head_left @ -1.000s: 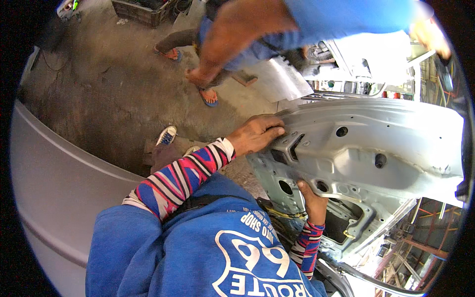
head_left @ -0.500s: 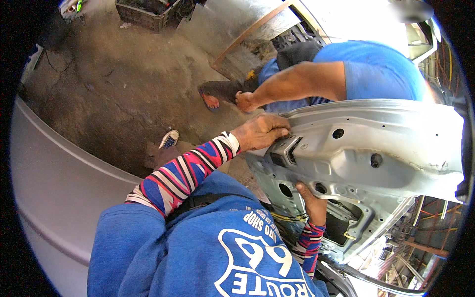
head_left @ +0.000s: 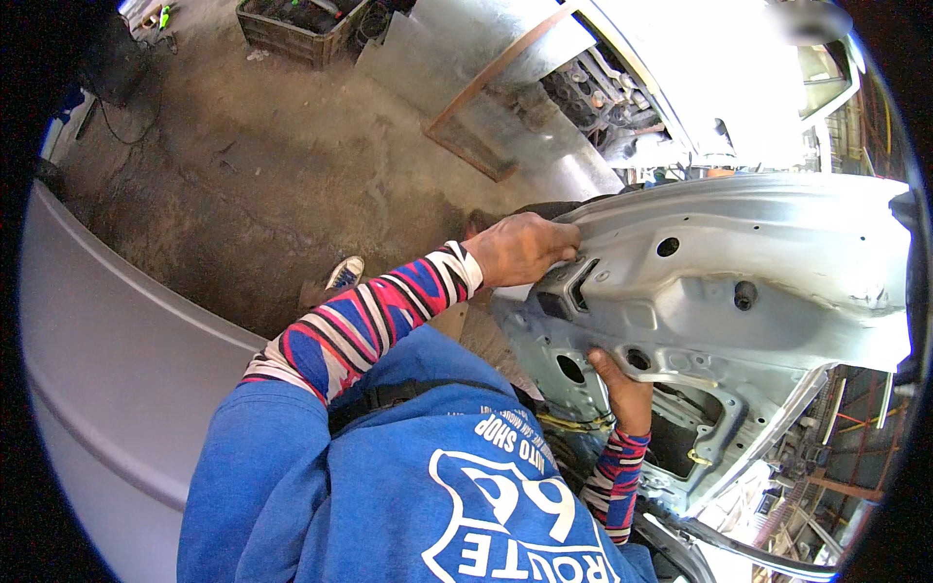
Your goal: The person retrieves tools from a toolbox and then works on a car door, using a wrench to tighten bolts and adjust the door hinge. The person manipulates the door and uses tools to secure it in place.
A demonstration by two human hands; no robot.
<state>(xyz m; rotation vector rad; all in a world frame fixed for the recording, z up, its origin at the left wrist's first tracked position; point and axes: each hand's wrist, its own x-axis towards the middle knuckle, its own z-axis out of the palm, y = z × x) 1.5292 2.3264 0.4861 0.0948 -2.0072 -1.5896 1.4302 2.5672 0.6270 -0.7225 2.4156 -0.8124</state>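
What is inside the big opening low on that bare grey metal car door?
Inside the grey metal car door, the opening by the right hand shows a dark cavity and a yellow clip. Deeper parts are hidden in shadow.

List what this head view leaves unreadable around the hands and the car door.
- Left hand: fingertips hidden over the edge of the car door.
- Right hand: fingertips hidden against the door's inner panel.
- Door's right end: cut off by the fisheye rim.
- Crate: contents too small; cut by the top edge.

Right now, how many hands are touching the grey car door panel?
2: the left hand grips its upper edge by the dark latch, the right hand presses its lower inner part. None seems hidden.
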